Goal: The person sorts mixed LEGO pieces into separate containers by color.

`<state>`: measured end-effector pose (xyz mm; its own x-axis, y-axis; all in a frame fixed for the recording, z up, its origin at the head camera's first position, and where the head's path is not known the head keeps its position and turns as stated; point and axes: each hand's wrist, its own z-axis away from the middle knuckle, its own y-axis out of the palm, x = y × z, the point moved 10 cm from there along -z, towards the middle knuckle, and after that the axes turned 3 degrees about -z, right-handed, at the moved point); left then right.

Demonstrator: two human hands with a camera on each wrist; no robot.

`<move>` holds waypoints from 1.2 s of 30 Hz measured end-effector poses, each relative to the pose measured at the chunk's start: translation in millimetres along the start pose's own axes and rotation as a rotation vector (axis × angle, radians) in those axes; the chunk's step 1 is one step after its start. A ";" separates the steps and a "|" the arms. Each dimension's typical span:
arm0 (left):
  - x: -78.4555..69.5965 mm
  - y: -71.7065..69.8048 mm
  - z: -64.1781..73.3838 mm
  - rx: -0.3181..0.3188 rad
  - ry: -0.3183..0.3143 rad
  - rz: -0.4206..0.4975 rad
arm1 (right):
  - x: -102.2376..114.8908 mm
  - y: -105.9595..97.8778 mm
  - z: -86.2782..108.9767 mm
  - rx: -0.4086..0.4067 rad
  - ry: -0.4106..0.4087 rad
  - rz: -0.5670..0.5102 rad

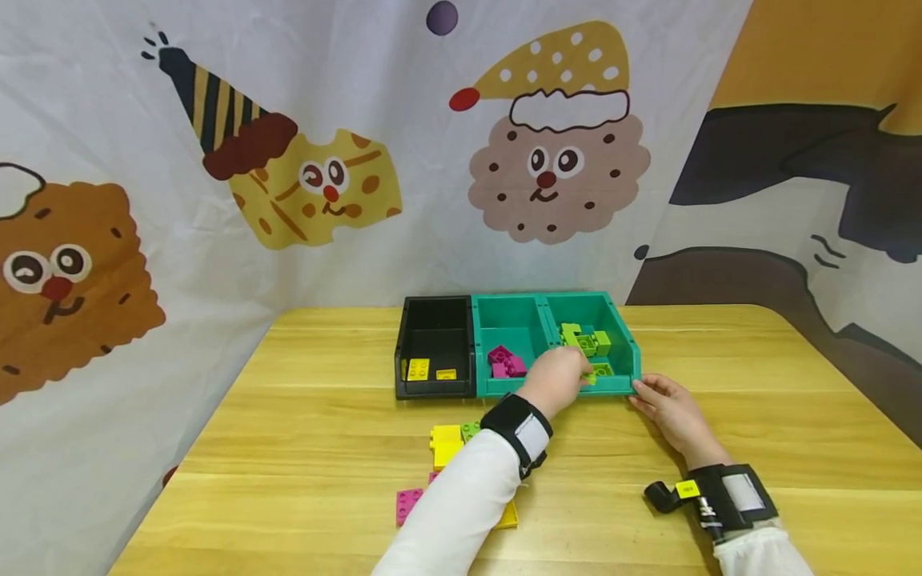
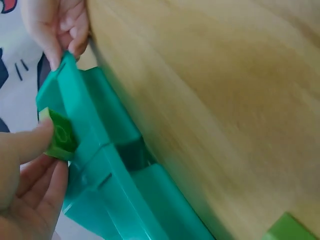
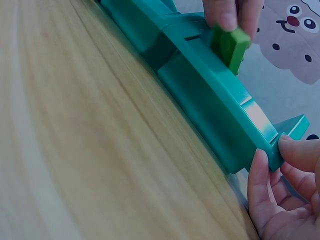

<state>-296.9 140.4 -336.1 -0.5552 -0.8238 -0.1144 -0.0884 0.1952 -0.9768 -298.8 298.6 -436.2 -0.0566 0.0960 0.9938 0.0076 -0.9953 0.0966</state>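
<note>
My left hand (image 1: 556, 379) pinches a light green toy brick (image 2: 61, 136) between thumb and fingers, at the front wall of the right teal bin (image 1: 615, 386). In the left wrist view, the brick's hollow underside faces the camera. Several light green bricks (image 1: 585, 344) lie inside that bin. At the bin's front right corner, my right hand (image 1: 671, 412) grips the rim, thumb on top and fingers against the outside, as the right wrist view (image 3: 290, 185) shows.
Beside it stands a teal bin (image 1: 507, 316) holding pink bricks (image 1: 507, 364), then a black bin (image 1: 435, 390) with yellow bricks (image 1: 418, 369). Nearer on the wooden table (image 1: 302, 480) lie yellow (image 1: 446, 448), green (image 1: 470, 431) and pink (image 1: 408, 506) bricks, partly hidden by the left sleeve.
</note>
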 end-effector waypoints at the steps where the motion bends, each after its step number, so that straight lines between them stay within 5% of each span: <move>1: -0.9 -0.4 0.1 -0.009 -0.001 -0.027 | -0.2 0.2 -0.1 -0.002 0.002 -0.004; 10: -2.5 -1.2 1.6 -0.115 -0.038 -0.204 | 1.5 3.1 -0.8 -0.004 -0.002 -0.001; 14: -1.3 -0.4 1.9 -0.112 -0.060 -0.215 | 2.2 3.0 -0.9 -0.006 -0.006 0.003; 23: -10.1 16.2 4.4 0.123 -0.056 -0.220 | 1.6 0.8 0.9 -0.002 -0.002 -0.021; 30: -14.6 18.4 10.0 0.183 -0.041 -0.151 | 2.4 0.3 1.8 0.016 -0.018 -0.037; 33: -12.9 10.4 11.4 0.145 -0.019 -0.085 | 1.6 0.3 1.8 0.018 -0.014 -0.038; 36: -10.6 -11.7 13.2 0.052 0.029 0.001 | 2.3 1.7 1.4 0.024 -0.017 -0.029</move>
<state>-279.0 139.9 -325.9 -0.5789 -0.8078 -0.1112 -0.0448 0.1676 -0.9848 -297.5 297.2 -433.7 -0.0406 0.1253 0.9913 0.0297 -0.9915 0.1265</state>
